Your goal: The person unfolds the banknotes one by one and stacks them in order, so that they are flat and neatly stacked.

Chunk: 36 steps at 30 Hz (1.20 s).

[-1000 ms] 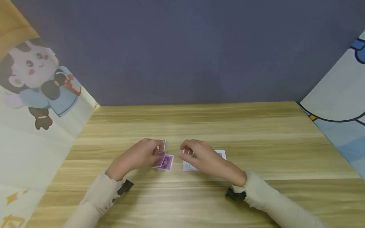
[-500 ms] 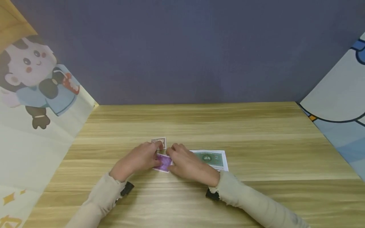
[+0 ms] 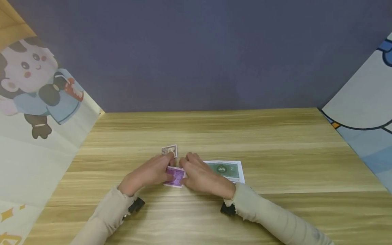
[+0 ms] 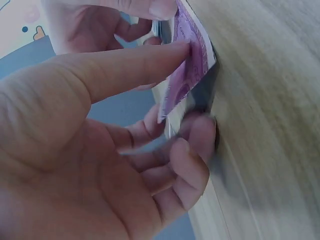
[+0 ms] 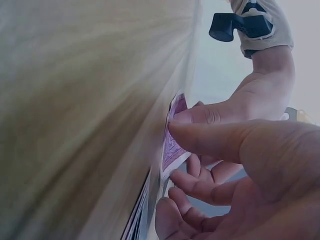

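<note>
A small purple banknote [image 3: 175, 177] is between the two hands, close over the wooden table. My left hand [image 3: 148, 173] pinches its left side, the thumb flat on the printed face in the left wrist view, the other fingers curled at the far edge. On the right side my right hand [image 3: 203, 176] grips it, thumb on the face [image 5: 172, 150] and fingers at the edge. A brown banknote [image 3: 170, 149] shows just beyond the left fingertips. Right of the right hand lies a green banknote [image 3: 225, 169] with a 2 on it, white paper edges showing around it.
The wood-grain table [image 3: 260, 136] ends at a dark blue panel [image 3: 208, 61] behind. Cartoon-printed walls [image 3: 27, 160] stand on both sides. In the right wrist view a thin stack of notes [image 5: 137, 215] lies on the table. Each wrist carries a small black camera [image 3: 228, 208].
My right hand has moved left from over the green note to the purple note and now grips it. The left hand's raised purple note has come down flatter; the brown note shifted slightly.
</note>
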Available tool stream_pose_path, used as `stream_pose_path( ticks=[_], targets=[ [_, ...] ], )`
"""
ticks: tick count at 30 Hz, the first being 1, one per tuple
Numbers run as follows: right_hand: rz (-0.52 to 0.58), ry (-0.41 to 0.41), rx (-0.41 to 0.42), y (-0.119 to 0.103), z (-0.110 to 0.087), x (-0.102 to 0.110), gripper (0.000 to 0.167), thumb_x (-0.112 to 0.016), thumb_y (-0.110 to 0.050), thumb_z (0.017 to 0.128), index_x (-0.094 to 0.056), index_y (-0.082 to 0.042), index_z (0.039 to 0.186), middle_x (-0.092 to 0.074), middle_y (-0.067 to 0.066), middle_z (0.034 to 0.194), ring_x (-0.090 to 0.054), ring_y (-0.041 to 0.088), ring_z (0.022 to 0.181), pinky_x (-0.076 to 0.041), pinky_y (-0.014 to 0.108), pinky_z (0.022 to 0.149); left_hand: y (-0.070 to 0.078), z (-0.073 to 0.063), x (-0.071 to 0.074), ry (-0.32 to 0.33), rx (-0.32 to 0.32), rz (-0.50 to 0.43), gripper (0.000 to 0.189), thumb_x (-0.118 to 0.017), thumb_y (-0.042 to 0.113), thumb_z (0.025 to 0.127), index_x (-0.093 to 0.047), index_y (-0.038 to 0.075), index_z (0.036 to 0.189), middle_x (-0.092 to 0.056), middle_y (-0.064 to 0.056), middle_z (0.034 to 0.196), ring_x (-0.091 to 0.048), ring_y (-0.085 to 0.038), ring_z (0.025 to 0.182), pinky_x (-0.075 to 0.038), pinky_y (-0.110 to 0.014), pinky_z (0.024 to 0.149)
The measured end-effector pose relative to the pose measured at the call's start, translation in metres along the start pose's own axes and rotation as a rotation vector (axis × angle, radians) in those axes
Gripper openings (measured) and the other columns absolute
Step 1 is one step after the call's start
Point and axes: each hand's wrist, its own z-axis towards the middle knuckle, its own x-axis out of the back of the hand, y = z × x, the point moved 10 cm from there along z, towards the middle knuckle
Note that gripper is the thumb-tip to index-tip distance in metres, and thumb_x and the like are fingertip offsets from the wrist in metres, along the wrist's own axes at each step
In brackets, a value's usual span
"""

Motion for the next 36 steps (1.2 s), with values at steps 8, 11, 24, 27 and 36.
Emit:
stream_pose_path(
  ticks=[8,11,24,27,36],
  targets=[
    [0.24,0.147,0.064,0.006,0.001,0.043,0.023,-0.075,-0.003,0.082,-0.06,-0.009,0.098,-0.062,-0.003,0.082,-0.057,0.01,0.071,-0.05,0.024,0.062,0.013,-0.003,0.006,-0.058,-0.148,-0.152,0.023,-0.076,0.002,0.082,-0.065,0.008,0.102,-0.062,0.001,0.088,-0.055,-0.014,0.077,-0.05,-0.029,0.067],
    [0.286,0.14,0.071,0.008,0.002,0.052,0.023,-0.075,-0.015,0.09,-0.061,-0.007,0.106,-0.064,-0.004,0.086,-0.06,0.007,0.075,-0.052,0.023,0.066,0.023,-0.006,0.016,-0.064,-0.228,-0.246,0.014,-0.074,0.004,0.087,-0.069,0.01,0.098,-0.062,0.002,0.084,-0.056,-0.014,0.071,-0.05,-0.026,0.059],
    [0.497,0.111,0.146,0.006,-0.004,0.085,0.007,-0.068,-0.013,0.095,-0.068,-0.012,0.088,-0.066,-0.004,0.076,-0.062,0.021,0.068,-0.05,0.025,0.06,0.022,-0.005,0.034,-0.037,-0.271,-0.698,0.024,-0.058,0.02,0.102,-0.068,0.004,0.118,-0.069,-0.01,0.108,-0.067,-0.025,0.098,-0.056,-0.041,0.089],
    [0.523,0.147,0.183,0.005,-0.008,0.095,0.007,-0.065,-0.013,0.097,-0.069,-0.011,0.092,-0.068,-0.003,0.079,-0.065,0.025,0.071,-0.053,0.027,0.063,0.019,-0.002,0.031,-0.086,-0.241,-0.9,0.041,-0.047,0.029,0.107,-0.06,-0.005,0.126,-0.067,-0.013,0.114,-0.066,-0.026,0.104,-0.051,-0.048,0.097],
    [0.387,0.295,0.314,-0.001,-0.032,0.102,0.006,-0.061,-0.012,0.099,-0.067,-0.011,0.097,-0.07,-0.003,0.088,-0.065,0.008,0.078,-0.055,0.023,0.068,0.047,0.002,-0.004,-0.267,-0.309,-1.077,0.071,-0.03,0.048,0.108,-0.039,-0.015,0.139,-0.061,-0.026,0.125,-0.063,-0.033,0.115,-0.045,-0.051,0.104]
  ],
)
